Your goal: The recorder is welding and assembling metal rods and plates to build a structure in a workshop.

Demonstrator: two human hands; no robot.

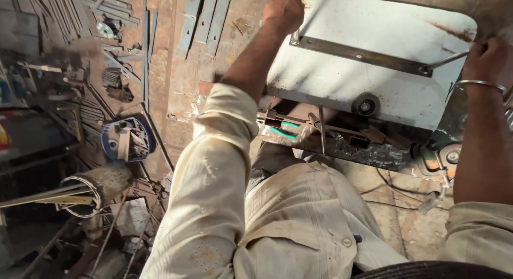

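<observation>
Fists first — the left hand (284,13) is clenched at twelve o'clock on the end of a flat steel bar (361,55) lying across a white metal sheet (374,38). At three o'clock the right hand (487,57) is curled round a thin rod (447,60) — an angle grinder (439,159) sits below it.

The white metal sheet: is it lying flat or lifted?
Cannot tell for sure. The left hand and right hand grip the sheet at its far edge.
</observation>
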